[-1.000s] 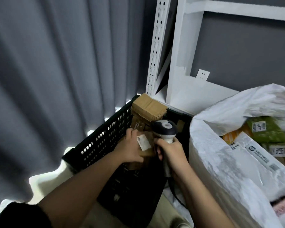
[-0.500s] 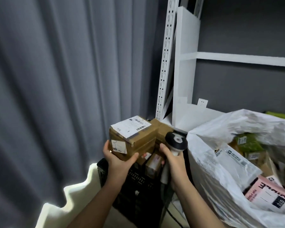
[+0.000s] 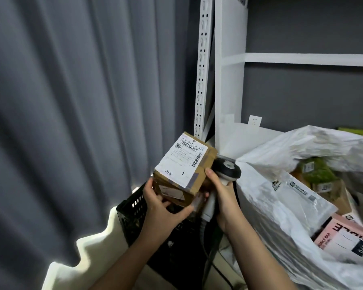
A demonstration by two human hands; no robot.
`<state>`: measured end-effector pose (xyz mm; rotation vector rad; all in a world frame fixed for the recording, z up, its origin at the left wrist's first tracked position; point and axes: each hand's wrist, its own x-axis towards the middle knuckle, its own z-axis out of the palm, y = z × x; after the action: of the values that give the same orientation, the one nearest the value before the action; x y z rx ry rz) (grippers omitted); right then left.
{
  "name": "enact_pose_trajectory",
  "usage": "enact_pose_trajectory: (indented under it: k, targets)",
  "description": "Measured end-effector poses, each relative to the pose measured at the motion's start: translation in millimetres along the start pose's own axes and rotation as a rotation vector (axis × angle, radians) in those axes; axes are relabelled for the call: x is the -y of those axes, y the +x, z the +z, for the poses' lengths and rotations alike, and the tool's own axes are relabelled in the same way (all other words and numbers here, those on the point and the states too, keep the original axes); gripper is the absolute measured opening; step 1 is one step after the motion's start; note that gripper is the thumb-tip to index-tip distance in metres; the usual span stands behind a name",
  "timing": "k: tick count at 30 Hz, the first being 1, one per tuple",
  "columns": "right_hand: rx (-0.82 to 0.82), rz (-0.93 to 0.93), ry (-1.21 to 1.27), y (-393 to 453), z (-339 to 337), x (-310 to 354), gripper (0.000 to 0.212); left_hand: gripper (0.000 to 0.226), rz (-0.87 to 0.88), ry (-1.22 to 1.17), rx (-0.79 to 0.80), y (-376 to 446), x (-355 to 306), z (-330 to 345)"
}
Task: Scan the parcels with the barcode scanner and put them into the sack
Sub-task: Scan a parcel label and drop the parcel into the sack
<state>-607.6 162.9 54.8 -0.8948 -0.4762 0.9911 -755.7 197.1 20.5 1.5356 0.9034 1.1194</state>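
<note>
Left hand (image 3: pixel 165 208) gripping tilted parcel (image 3: pixel 183 169); right hand (image 3: pixel 224 197) around scanner (image 3: pixel 226 171), apparently steadying it.

The small print on the white label (image 3: pixel 181 159) of the cardboard parcel (image 3: pixel 183 170) is too fine to be read, and the parcel's lower corner is covered by the left hand (image 3: pixel 162 208). The front of the barcode scanner (image 3: pixel 226 171) is hidden behind the parcel, and its grip is largely wrapped by the right hand (image 3: pixel 224 197). The inside of the black crate (image 3: pixel 134 208) is screened by both hands. The white sack (image 3: pixel 266 197) and the pink parcel (image 3: pixel 344 237) in it are cut off by the right edge.
</note>
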Motion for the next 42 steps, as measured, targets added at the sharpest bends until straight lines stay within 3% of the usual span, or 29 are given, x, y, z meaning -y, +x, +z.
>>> enact_pose_trajectory:
  k: [4, 7, 10, 13, 16, 18, 21, 24, 27, 33, 42]
  targets:
    - [0.046, -0.070, -0.252, 8, -12, 11, 0.058, 0.088, -0.305, -0.398, 0.151, 10, -13, -24]
    - [0.108, -0.086, -0.356, 8, -14, 13, 0.064, 0.066, -0.423, -0.351, 0.226, 13, -14, -38]
    - [0.105, -0.099, -0.391, 4, -11, 10, 0.047, 0.060, -0.509, -0.373, 0.196, 14, -9, -40]
    - [-0.034, -0.097, -0.496, 2, -10, 9, 0.035, 0.064, -0.522, -0.457, 0.129, 19, 1, -41]
    - [-0.050, -0.102, -0.546, -7, -7, 10, 0.030, 0.039, -0.547, -0.484, 0.051, 22, 8, -35]
    - [0.043, -0.082, -0.489, -17, -3, 8, 0.022, 0.030, -0.548, -0.472, 0.032, 24, 12, -32]
    - [0.209, 0.010, -0.377, -27, -2, 3, 0.018, 0.043, -0.524, -0.428, 0.024, 29, 22, -30]
    - [0.254, 0.095, -0.361, -31, -3, 3, 0.017, 0.061, -0.513, -0.379, -0.027, 32, 29, -26]
    - [0.283, 0.055, -0.382, -36, -4, 7, 0.021, 0.070, -0.502, -0.351, -0.037, 34, 31, -22]
    - [0.179, 0.033, -0.334, -43, 0, 8, 0.022, 0.072, -0.463, -0.401, -0.103, 40, 37, -13]
    - [0.203, 0.119, -0.460, -46, -3, 5, 0.025, 0.065, -0.471, -0.462, -0.163, 46, 39, -5]
